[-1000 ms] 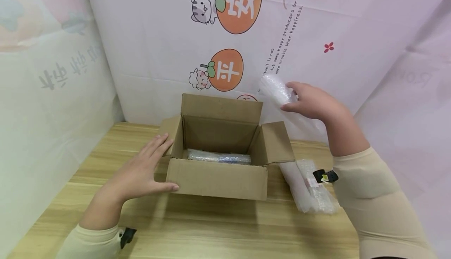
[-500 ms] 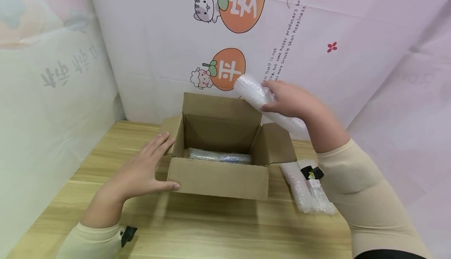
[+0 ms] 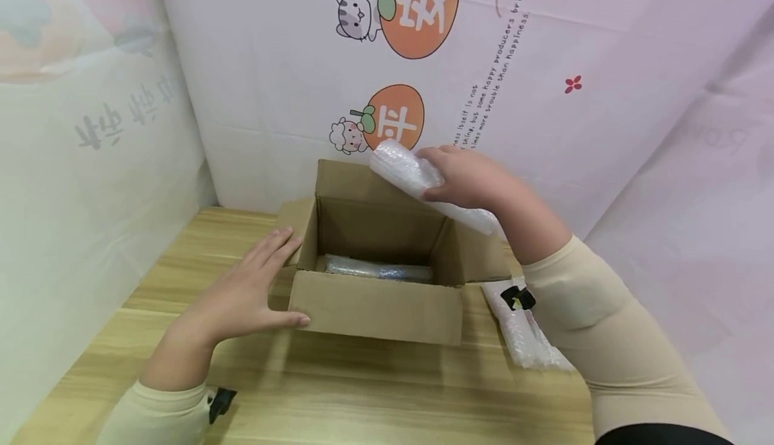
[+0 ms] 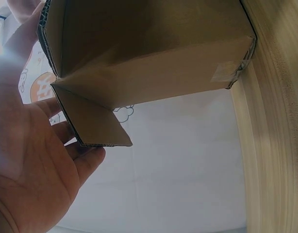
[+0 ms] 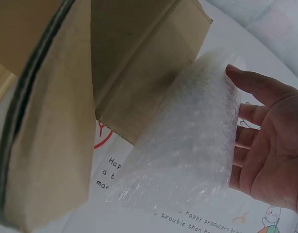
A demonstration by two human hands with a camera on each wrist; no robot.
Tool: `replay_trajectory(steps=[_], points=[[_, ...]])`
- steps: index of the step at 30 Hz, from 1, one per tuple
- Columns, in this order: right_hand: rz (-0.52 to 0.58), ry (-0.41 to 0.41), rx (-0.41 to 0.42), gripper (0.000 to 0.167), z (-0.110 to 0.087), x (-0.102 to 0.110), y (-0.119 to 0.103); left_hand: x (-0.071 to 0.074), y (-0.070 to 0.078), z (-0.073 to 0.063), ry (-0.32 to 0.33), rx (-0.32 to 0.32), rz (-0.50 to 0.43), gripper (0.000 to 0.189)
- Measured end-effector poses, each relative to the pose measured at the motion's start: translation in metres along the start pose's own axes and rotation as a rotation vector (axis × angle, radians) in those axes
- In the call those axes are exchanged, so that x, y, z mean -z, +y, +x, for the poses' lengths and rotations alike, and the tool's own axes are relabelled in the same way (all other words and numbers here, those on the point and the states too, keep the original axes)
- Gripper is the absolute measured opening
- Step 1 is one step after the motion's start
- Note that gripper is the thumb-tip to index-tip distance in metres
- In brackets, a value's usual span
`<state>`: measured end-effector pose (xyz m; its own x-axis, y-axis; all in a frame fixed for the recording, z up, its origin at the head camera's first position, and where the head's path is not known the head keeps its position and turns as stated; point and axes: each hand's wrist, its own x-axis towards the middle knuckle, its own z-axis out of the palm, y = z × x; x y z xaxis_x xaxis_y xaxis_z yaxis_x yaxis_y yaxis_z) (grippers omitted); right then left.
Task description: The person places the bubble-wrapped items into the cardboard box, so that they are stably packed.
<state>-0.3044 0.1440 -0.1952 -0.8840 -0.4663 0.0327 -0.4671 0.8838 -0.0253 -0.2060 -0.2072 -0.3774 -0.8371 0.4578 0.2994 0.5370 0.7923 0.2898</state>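
Note:
My right hand (image 3: 465, 177) grips a bubble-wrapped roll (image 3: 400, 168) from above, between thumb and fingers. The roll slants over the back right of an open cardboard box (image 3: 377, 308) in the head view; its whitish bubble wrap (image 5: 188, 131) hides what is inside. My left hand (image 3: 236, 300) rests against the box's left side, fingers fairly straight on the left flap (image 4: 93, 116) and thumb by the front flap. Inside the box lies another bubble-wrapped bundle (image 3: 377, 269), with a bluish patch showing through.
More bubble-wrapped pieces (image 3: 523, 344) lie on the wooden table (image 3: 357, 391) right of the box, partly under the right forearm. A printed white cloth (image 3: 266, 95) hangs close behind the box, with similar cloth on both sides. All four box flaps are folded outward.
My right hand has carried the bubble-wrapped roll leftward, from beside the box to over its back right part. The left hand has stayed at the box's left side.

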Motion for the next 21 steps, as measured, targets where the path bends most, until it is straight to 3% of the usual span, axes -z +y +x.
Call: replay_trajectory(steps=[9, 21], points=[[0.06, -0.058, 0.071, 0.075, 0.005, -0.008, -0.013, 0.001, 0.0, 0.001, -0.002, -0.003, -0.001, 0.121], [0.019, -0.112, 0.16, 0.071, 0.015, -0.028, -0.025, 0.002, 0.001, 0.001, -0.006, -0.005, 0.004, 0.121]])
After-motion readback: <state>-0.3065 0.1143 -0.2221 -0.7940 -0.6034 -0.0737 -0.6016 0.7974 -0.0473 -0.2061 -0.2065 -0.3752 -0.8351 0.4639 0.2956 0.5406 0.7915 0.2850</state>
